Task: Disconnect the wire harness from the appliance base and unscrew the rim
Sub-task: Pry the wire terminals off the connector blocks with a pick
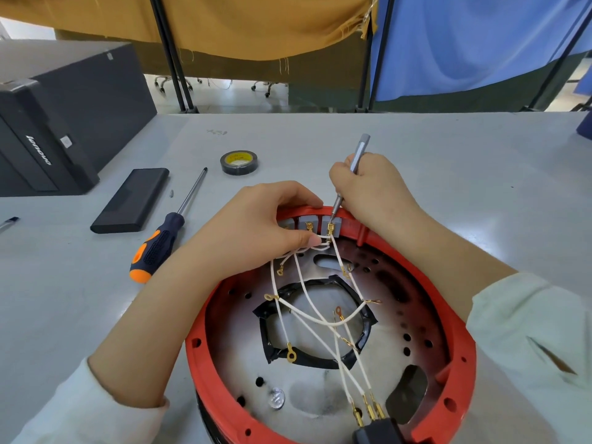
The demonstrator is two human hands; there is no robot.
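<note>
Appliance base (pixel 455 318): red rim up on the table, before us; we judge it rigid, steadied at the far rim.
Wire harness (pixel 320 318): thin white leads draped inside; limp, fragile at terminals, so we'd hold near the connector.
Left hand (pixel 256 229): pinching leads beside the terminal.
Right hand (pixel 371 187): curled round precision screwdriver (pixel 350 177), tip at terminal.

White wire harness (pixel 320 318) sprawls inside round red-rimmed appliance base (pixel 461 354).
</note>
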